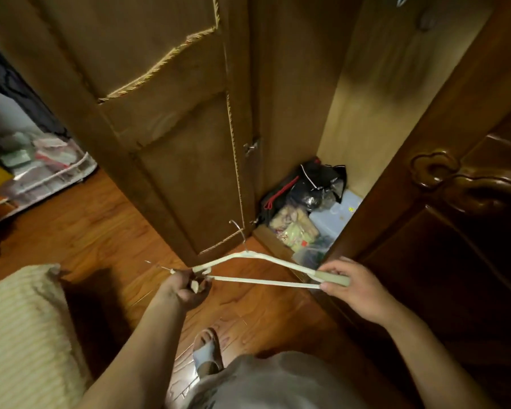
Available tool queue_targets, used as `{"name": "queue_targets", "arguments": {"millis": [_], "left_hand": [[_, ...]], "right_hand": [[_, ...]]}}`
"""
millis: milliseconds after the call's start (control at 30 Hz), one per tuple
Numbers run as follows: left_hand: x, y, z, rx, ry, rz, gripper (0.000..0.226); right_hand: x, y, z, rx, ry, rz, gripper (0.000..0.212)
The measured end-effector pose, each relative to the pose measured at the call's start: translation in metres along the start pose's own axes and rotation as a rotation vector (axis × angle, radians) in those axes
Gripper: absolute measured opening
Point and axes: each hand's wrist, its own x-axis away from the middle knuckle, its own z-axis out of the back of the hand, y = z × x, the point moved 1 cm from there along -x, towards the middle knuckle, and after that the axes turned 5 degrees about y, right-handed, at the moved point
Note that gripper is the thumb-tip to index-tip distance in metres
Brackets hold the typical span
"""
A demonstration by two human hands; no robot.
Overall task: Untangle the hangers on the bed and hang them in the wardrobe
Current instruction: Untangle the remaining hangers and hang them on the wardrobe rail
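We hold one cream hanger [257,268] level in front of us, over the wooden floor [80,225] and before the open wardrobe [366,107]. Its single metal hook [239,231] points away from us towards the wardrobe door [171,119]. Our right hand [357,286] grips the hanger's right end, fingers curled over the shoulder and thumb beneath the lower bar. Our left hand [189,286] is closed round the left end, where the arm and bar meet. A thin wire tip [160,266] sticks out to the left of that hand; we cannot tell whether it belongs to a second hanger.

Inside the wardrobe, at its bottom, we count one black bag [313,187], one patterned bundle [295,228] and one pale plastic box [334,214], packed close together. One corner of the bed [21,326], with a striped cover, lies at lower left. One slippered foot [208,349] stands on the floor below the hanger. A wire rack [42,166] of blurred goods stands at far left. A carved dark wood panel [466,202] fills the right side.
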Motion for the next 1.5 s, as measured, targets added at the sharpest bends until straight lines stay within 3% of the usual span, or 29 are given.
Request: {"name": "queue_targets", "arguments": {"millis": [200,300,467,533,667,767,867,1000,1133,1200,1267,1400,1500], "left_hand": [[-0.029,0.017,-0.012,-0.146,-0.025,0.113,0.036],[-0.049,0.034,-0.017,-0.246,-0.035,0.175,0.035],[-0.069,0.051,-0.032,-0.385,-0.019,0.234,0.035],[-0.071,0.053,-0.044,-0.471,-0.051,0.232,0.033],[-0.06,0.042,-0.081,-0.681,-0.164,0.191,0.026],[-0.051,0.034,-0.099,-0.996,-0.254,0.055,0.022],[-0.029,0.042,-0.13,-1.38,-0.33,-0.223,0.016],[0.046,0.077,-0.191,-1.381,-0.47,-0.548,0.014],[0.116,0.116,-0.225,-1.257,-0.63,-0.725,0.034],[0.137,0.136,-0.242,-1.251,-0.675,-0.792,0.074],[0.159,0.151,-0.257,-1.278,-0.685,-0.796,0.096],[0.185,0.158,-0.278,-1.594,-0.699,-1.015,0.096],[0.179,0.167,-0.295,-1.77,-0.774,-1.041,0.089]], "right_hand": [[-0.005,-0.011,-0.019,-0.143,0.031,-0.202,0.037],[-0.005,-0.022,-0.038,-0.202,0.057,-0.314,0.028],[0.005,-0.036,-0.054,-0.09,0.088,-0.408,0.017],[0.021,-0.039,-0.06,-0.041,0.138,-0.416,0.013],[0.062,-0.037,-0.067,-0.183,0.401,-0.53,0.013],[0.08,-0.036,-0.064,-0.128,0.622,-0.588,0.008],[0.07,-0.057,-0.06,0.075,0.775,-0.539,0.007],[0.019,-0.1,-0.055,0.272,0.91,-0.343,0.008],[-0.027,-0.143,-0.025,0.48,1.002,-0.159,0.008],[-0.036,-0.159,-0.004,0.446,1.015,-0.163,0.012],[-0.037,-0.168,0.008,0.406,0.98,-0.168,0.013],[-0.035,-0.174,0.018,0.448,0.725,-0.234,0.012],[-0.04,-0.173,0.023,0.375,0.712,-0.246,0.013]]}}
